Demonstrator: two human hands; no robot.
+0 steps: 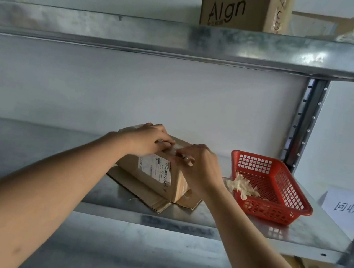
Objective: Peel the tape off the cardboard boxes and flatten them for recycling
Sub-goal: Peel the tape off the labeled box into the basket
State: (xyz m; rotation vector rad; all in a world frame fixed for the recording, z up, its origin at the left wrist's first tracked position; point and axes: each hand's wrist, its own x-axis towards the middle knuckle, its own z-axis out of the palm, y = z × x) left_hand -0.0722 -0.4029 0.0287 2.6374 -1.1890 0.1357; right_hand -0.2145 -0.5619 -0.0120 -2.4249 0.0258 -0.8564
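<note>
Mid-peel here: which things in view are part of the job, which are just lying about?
Job: box under the hands; left hand; right hand; flattened cardboard; red basket with tape scraps.
Lying about: printed box on the top shelf; paper sign.

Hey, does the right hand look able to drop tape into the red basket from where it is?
Probably yes. The right hand works at the cardboard box, and the red basket sits just beside it on the same shelf, open-topped with nothing between.

Dim cool light, shelf glare, blurred edges
</note>
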